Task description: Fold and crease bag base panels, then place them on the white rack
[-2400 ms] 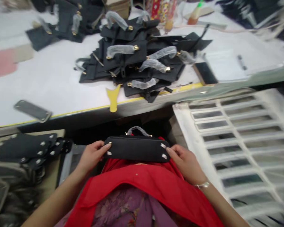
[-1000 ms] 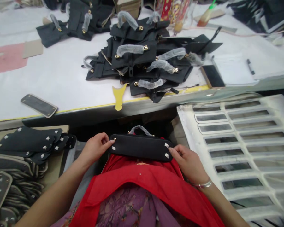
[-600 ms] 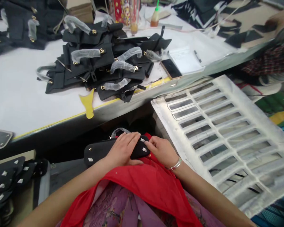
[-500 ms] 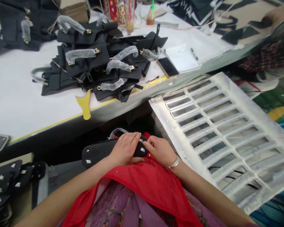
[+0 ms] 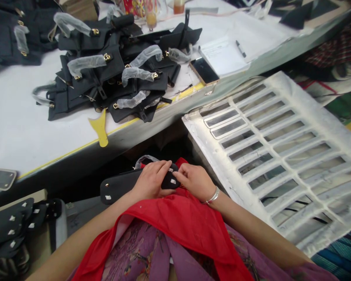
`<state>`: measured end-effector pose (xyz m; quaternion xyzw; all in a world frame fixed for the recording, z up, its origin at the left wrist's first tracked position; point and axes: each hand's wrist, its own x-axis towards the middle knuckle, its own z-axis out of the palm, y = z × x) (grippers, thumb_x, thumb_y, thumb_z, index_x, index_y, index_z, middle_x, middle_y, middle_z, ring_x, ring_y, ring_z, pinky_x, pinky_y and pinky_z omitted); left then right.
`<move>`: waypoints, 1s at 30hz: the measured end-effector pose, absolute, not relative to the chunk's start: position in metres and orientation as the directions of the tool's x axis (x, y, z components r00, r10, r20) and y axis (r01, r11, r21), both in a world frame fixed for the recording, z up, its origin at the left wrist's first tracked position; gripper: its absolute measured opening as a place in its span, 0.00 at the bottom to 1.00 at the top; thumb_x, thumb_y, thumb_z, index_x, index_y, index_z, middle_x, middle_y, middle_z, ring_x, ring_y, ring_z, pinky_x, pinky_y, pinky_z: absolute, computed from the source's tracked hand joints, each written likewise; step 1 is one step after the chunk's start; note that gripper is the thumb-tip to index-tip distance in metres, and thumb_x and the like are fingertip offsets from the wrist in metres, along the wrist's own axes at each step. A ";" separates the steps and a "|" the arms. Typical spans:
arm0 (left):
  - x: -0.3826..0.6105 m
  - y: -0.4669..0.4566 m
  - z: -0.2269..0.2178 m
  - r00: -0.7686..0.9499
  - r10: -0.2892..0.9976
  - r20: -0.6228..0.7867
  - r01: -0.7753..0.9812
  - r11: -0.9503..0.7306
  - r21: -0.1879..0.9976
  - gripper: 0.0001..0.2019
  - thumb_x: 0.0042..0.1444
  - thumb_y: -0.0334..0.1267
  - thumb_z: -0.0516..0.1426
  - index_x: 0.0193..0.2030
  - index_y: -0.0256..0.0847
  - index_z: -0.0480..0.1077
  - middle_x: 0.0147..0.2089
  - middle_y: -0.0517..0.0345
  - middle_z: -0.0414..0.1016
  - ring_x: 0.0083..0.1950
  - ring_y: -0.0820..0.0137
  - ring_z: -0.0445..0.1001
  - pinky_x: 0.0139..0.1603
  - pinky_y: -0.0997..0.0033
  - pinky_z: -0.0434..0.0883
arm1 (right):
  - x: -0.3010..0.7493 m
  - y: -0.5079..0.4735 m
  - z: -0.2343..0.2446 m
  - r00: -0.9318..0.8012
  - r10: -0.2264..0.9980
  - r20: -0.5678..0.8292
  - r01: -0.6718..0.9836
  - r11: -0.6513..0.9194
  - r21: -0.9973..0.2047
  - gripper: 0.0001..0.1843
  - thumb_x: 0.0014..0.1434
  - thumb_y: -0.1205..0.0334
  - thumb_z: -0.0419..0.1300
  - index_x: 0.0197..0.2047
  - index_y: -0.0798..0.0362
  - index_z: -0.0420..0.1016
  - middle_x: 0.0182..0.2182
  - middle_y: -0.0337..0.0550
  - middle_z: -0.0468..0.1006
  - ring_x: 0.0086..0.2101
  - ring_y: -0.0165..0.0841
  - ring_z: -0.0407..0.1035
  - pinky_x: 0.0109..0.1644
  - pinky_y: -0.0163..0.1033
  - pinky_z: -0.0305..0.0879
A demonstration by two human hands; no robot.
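Note:
A black handbag (image 5: pixel 118 186) lies bottom-up on my lap over red cloth, its flat base showing small taped metal feet and its wrapped handle poking out behind. My left hand (image 5: pixel 150 180) lies across the right half of the base, fingers curled over it and gripping. My right hand (image 5: pixel 194 180), a silver bangle at its wrist, pinches at the bag's right end where a taped foot sits, fingertips meeting those of the left hand.
A white worktable (image 5: pixel 23 128) carries a pile of black bag parts with wrapped handles (image 5: pixel 111 78), a yellow scraper (image 5: pixel 98 130), a phone (image 5: pixel 204 70), paper and a pen (image 5: pixel 240 47). A white slotted rack (image 5: pixel 280 148) stands at right. Stacked black bases (image 5: pixel 11 222) lie at left.
My left hand slid from the bag's left end across to its right end, beside my right hand. The bag tilted slightly, and the view swung right and down.

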<state>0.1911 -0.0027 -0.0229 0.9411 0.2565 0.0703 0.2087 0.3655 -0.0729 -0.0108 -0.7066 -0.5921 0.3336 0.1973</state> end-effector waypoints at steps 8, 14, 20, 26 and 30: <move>0.194 -0.004 -0.020 0.851 0.523 0.055 0.453 -0.782 0.428 0.43 0.41 0.52 0.63 0.61 0.32 0.55 0.56 0.38 0.66 0.55 0.53 0.66 0.55 0.54 0.63 | 0.362 -0.070 -0.005 0.033 0.972 -0.234 0.857 -0.148 -0.494 0.15 0.59 0.54 0.52 0.26 0.54 0.66 0.25 0.40 0.73 0.25 0.28 0.64 0.29 0.36 0.47; 0.197 -0.008 -0.018 0.847 0.530 0.036 0.479 -0.791 0.380 0.39 0.42 0.54 0.62 0.57 0.29 0.60 0.54 0.39 0.67 0.54 0.54 0.67 0.55 0.56 0.63 | 0.366 -0.069 -0.007 0.046 0.966 -0.255 0.749 -0.202 -0.631 0.14 0.56 0.55 0.55 0.24 0.54 0.67 0.23 0.37 0.72 0.24 0.26 0.61 0.28 0.33 0.48; 0.196 -0.011 -0.018 0.825 0.564 -0.026 0.534 -0.765 0.360 0.37 0.44 0.53 0.60 0.57 0.32 0.60 0.56 0.41 0.66 0.55 0.55 0.66 0.56 0.56 0.62 | 0.368 -0.072 -0.011 0.084 0.953 -0.291 0.622 -0.278 -0.732 0.14 0.53 0.55 0.58 0.23 0.55 0.70 0.21 0.36 0.71 0.23 0.24 0.60 0.27 0.31 0.50; 0.197 -0.013 -0.017 0.819 0.572 -0.028 0.545 -0.763 0.347 0.36 0.44 0.51 0.59 0.58 0.31 0.60 0.56 0.41 0.66 0.55 0.55 0.66 0.56 0.56 0.62 | 0.363 -0.076 -0.010 0.109 0.965 -0.239 0.675 -0.248 -0.695 0.13 0.53 0.57 0.58 0.22 0.55 0.69 0.21 0.37 0.70 0.23 0.24 0.59 0.27 0.32 0.49; 0.196 -0.015 -0.018 0.820 0.572 0.002 0.533 -0.765 0.362 0.36 0.43 0.50 0.60 0.57 0.30 0.61 0.55 0.41 0.67 0.54 0.55 0.67 0.56 0.57 0.62 | 0.362 -0.078 -0.010 0.096 0.972 -0.214 0.698 -0.219 -0.681 0.13 0.54 0.57 0.57 0.22 0.55 0.67 0.21 0.37 0.70 0.23 0.25 0.59 0.27 0.32 0.48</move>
